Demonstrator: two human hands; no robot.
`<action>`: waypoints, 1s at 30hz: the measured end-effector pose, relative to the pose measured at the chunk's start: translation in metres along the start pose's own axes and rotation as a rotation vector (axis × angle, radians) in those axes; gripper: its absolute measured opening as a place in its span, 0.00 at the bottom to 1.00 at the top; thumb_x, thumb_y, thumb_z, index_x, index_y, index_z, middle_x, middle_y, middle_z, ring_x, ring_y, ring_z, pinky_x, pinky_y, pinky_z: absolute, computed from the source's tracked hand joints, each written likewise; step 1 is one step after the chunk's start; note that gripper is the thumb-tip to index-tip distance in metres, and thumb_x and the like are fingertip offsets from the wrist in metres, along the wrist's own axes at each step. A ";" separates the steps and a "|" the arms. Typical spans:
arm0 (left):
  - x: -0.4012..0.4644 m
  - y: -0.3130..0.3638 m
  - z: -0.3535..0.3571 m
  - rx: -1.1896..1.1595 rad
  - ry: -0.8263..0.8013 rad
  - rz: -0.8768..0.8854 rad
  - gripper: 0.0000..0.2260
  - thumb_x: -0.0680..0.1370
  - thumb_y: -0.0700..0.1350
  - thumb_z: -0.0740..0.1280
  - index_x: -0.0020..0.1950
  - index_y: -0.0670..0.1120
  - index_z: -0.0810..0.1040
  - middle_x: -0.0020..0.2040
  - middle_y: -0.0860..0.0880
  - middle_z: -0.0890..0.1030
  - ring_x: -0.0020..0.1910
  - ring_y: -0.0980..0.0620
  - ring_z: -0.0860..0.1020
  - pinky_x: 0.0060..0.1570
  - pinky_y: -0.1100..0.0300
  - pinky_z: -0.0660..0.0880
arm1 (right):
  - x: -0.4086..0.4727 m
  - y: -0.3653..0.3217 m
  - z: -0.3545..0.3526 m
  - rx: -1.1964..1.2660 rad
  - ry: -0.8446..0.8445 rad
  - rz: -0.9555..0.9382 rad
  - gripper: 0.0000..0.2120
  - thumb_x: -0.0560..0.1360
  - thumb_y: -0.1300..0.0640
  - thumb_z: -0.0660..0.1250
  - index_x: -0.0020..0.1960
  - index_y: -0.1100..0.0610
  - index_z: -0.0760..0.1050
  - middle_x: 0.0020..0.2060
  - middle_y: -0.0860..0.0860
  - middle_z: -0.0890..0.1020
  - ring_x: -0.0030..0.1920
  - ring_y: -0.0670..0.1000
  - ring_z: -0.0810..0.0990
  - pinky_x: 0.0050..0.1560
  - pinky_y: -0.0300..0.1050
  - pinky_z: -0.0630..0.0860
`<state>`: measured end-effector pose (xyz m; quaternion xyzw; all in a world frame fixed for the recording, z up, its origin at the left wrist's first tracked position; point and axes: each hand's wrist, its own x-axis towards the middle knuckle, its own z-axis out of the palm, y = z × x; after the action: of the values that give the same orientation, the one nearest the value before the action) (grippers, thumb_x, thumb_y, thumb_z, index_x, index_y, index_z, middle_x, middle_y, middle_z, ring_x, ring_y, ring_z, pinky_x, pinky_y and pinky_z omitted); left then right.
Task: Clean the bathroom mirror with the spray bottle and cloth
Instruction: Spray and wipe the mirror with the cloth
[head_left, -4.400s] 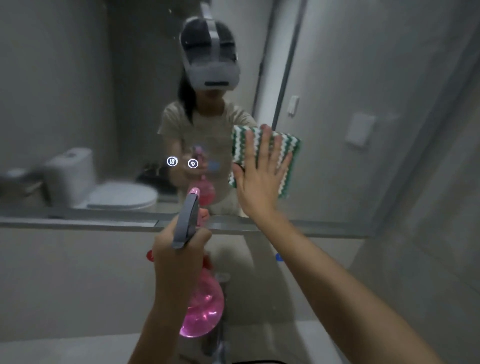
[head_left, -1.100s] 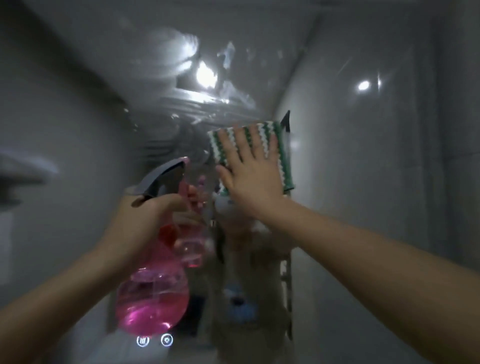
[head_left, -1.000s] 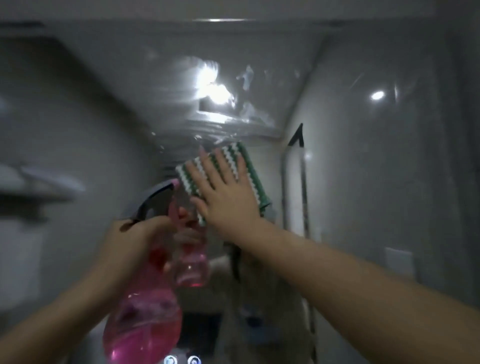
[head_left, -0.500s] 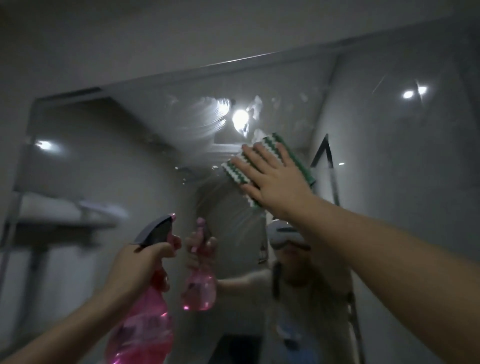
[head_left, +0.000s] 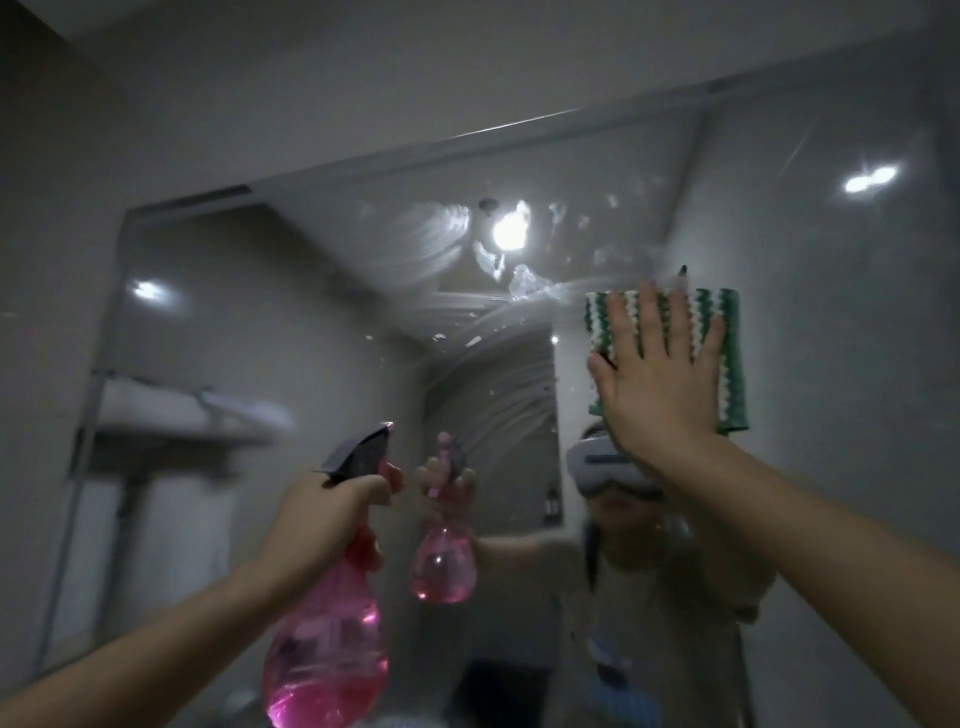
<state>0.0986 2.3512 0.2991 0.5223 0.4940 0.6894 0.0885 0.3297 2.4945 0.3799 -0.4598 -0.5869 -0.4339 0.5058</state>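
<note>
- Right hand (head_left: 657, 384): flat, fingers straight and spread, palm pressing the cloth (head_left: 727, 358) against the mirror (head_left: 311, 322); no curl round the fabric; forearm enters from lower right.
- Cloth: green-and-white zigzag weave, folded to a rough rectangle; sits flat on the glass in the upper right part of the mirror, its right edge and lower right corner showing past the hand.
- Left hand (head_left: 322, 525): curled round the neck of the spray bottle (head_left: 327, 654), held just in front of the glass; index finger lies along the grey trigger head, nozzle aimed at the mirror; contact between nozzle and glass cannot be told.
- Spray bottle: translucent pink, bulbous body hanging below the fist, pink liquid visible in the lower portion; tilted slightly.
- Mirror: wet arc-shaped wipe streaks (head_left: 441, 234) and droplets in the upper centre, around a reflected ceiling light (head_left: 509, 231); streaks lie left of the cloth.
- Reflection: bottle, both arms, person wearing a headset; towel shelf (head_left: 187, 410) at left, blurred.
</note>
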 end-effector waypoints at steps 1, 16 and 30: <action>0.003 -0.001 -0.011 0.014 0.008 0.017 0.08 0.72 0.31 0.64 0.47 0.37 0.80 0.44 0.26 0.78 0.19 0.49 0.71 0.20 0.61 0.70 | 0.000 -0.022 0.004 0.002 -0.014 -0.037 0.27 0.82 0.44 0.45 0.78 0.52 0.45 0.78 0.56 0.49 0.77 0.58 0.48 0.71 0.60 0.32; 0.068 -0.096 -0.178 -0.050 0.074 0.036 0.08 0.68 0.35 0.70 0.45 0.40 0.82 0.42 0.45 0.84 0.17 0.47 0.70 0.30 0.55 0.71 | -0.046 -0.319 0.035 -0.162 -0.289 -0.769 0.27 0.78 0.43 0.44 0.76 0.44 0.60 0.75 0.49 0.62 0.76 0.53 0.59 0.73 0.62 0.41; 0.086 -0.037 -0.135 -0.313 0.035 0.011 0.08 0.72 0.31 0.62 0.47 0.38 0.78 0.48 0.45 0.83 0.16 0.52 0.67 0.22 0.63 0.69 | 0.046 -0.139 -0.005 -0.140 -0.193 -0.405 0.31 0.75 0.39 0.31 0.77 0.44 0.37 0.78 0.48 0.43 0.77 0.51 0.41 0.73 0.56 0.36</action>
<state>-0.0625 2.3454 0.3297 0.4929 0.3791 0.7674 0.1564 0.1916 2.4667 0.4202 -0.4060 -0.6812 -0.5203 0.3169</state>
